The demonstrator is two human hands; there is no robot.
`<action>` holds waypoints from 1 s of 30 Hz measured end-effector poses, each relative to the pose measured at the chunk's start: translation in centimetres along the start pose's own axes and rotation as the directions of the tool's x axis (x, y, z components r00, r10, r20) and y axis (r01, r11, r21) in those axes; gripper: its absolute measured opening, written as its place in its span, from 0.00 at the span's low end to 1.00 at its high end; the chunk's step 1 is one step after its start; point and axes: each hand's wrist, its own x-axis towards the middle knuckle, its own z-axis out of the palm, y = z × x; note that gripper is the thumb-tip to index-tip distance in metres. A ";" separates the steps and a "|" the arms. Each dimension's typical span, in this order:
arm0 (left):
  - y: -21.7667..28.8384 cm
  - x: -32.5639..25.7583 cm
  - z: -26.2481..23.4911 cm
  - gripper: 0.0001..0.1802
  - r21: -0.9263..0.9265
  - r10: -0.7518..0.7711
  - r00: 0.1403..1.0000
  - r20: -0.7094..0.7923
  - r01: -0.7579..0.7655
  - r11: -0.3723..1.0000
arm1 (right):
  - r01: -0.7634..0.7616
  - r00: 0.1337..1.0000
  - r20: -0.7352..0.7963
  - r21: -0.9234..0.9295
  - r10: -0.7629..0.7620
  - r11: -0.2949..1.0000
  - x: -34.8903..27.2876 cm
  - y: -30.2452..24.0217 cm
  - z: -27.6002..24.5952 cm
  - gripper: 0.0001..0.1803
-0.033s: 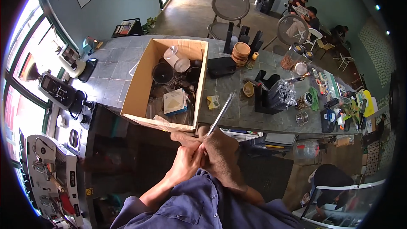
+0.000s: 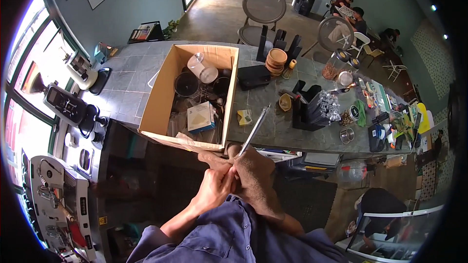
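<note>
My left hand [image 2: 213, 186] is closed, its fingertips pinching the lower end of a slim silver metal utensil [image 2: 255, 132] together with a fold of brown cloth [image 2: 256, 182]. The utensil slants up and to the right, its narrow tip over the counter's edge; its exact kind is unclear. The cloth drapes over my right hand, so those fingers do not show; its bulges close around the utensil's lower part, and only my right forearm [image 2: 288, 224] is bare. Just ahead stands an open cardboard box [image 2: 157, 104] holding dark round containers, a clear jar [image 2: 198, 65] and a small white carton [image 2: 201, 118].
Right of the box on the grey tiled counter [image 2: 129, 78] are a yellow packet [image 2: 244, 117], stacked wooden bowls [image 2: 276, 61], a black holder [image 2: 304, 114] and several jars. Grinders [image 2: 66, 102] and an espresso machine [image 2: 61, 204] stand left. Someone bends at a glass case [image 2: 395, 229], lower right.
</note>
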 end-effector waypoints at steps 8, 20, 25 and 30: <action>0.2 -0.6 1.1 0.19 0.056 0.005 0.996 0.094 -0.010 0.998 | -0.243 0.930 0.161 -0.408 0.331 0.880 0.8 2.4 -1.8 0.22; 0.9 -1.3 1.3 0.18 0.118 0.088 0.988 0.125 -0.102 0.988 | -0.380 0.915 -0.034 -0.416 0.403 0.826 3.3 2.9 -7.1 0.12; -0.2 -1.8 1.4 0.16 0.071 0.049 0.996 0.077 -0.054 0.996 | -0.040 0.995 0.031 -0.762 0.097 0.646 4.8 -0.5 -8.1 0.05; -1.2 -1.3 3.3 0.21 0.065 0.038 0.997 0.074 -0.043 0.997 | 0.341 0.939 0.323 -0.842 0.117 -0.417 0.9 5.5 -0.5 0.15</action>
